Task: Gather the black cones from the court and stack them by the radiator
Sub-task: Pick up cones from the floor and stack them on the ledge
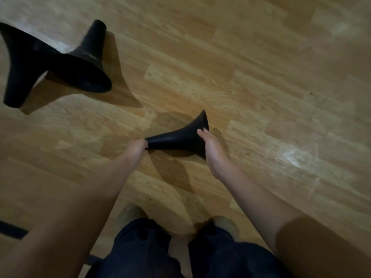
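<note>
Head view, looking straight down: the left hand is closed round the narrow tip of a black cone, fingers wrapped over the end so that the tip itself is hidden. The right hand grips the same cone at its flared base, with the fingertips curled over the rim and the palm against the outer wall. Between the two hands the cone lies on its side, tip to the left and wide mouth to the right. Its hollow faces away from the camera, so the inside cannot be seen. Whether the rim touches the floor cannot be told; dark shadows lie on the boards just below and behind it.

Both bare forearms reach down from the lower corners of the frame. Under them are dark trousers and two pale shoes, set apart on the wooden floor – light, glossy planks with a bright glare patch to the right.

Well apart from the held cone, at upper left, are two more of the same kind. An upright cone stands on its broad base with the blunt tip toward the top of the frame. A second cone overlaps it, tip pointing to the lower left, though motion blur leaves its pose unclear. A short dark line marks the floor at the left edge.
</note>
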The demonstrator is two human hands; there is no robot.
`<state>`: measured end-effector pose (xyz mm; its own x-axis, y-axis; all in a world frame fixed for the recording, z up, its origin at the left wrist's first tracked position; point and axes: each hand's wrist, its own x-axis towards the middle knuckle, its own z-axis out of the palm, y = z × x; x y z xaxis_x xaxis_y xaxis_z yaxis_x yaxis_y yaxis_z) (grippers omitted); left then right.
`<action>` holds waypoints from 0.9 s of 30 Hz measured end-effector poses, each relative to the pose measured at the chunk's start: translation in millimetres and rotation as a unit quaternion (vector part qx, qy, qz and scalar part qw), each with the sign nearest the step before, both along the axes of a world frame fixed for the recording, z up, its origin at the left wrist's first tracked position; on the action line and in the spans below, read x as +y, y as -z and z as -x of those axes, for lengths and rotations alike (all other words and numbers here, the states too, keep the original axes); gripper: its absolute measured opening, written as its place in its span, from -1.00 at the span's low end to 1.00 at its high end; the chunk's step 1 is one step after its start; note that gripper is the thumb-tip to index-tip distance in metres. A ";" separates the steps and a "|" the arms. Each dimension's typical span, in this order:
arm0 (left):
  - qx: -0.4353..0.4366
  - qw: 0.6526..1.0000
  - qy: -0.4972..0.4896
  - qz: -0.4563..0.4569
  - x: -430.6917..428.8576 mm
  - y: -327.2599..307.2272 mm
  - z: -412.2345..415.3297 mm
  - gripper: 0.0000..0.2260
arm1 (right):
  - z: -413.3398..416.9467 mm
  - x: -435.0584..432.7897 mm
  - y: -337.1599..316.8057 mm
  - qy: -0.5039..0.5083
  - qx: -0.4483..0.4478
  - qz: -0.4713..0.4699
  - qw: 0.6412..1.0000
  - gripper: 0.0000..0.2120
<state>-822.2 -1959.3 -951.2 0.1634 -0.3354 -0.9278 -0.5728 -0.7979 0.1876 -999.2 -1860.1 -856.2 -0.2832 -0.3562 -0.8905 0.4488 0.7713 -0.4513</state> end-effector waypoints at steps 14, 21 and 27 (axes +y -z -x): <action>0.083 0.991 -0.063 0.088 -19.4 -316.3 -11.1 -0.60 | 10.5 -13.3 -295.8 -0.013 -0.009 0.044 0.999 -0.23; 0.070 0.980 -0.071 0.169 -61.7 -506.1 -26.1 -0.59 | 2.2 -39.0 -452.2 -0.016 -0.019 0.122 0.992 -0.06; 0.091 0.966 -0.105 0.218 -83.7 -622.6 -58.8 -0.69 | -26.3 -64.7 -559.4 -0.028 -0.019 0.199 0.979 -0.36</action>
<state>-763.4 -2043.0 -328.6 0.1175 -0.6780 -0.7256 -0.3317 -0.7155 0.6149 -972.8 -1924.9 -296.8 -0.2230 -0.6920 -0.6866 0.4325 0.5610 -0.7059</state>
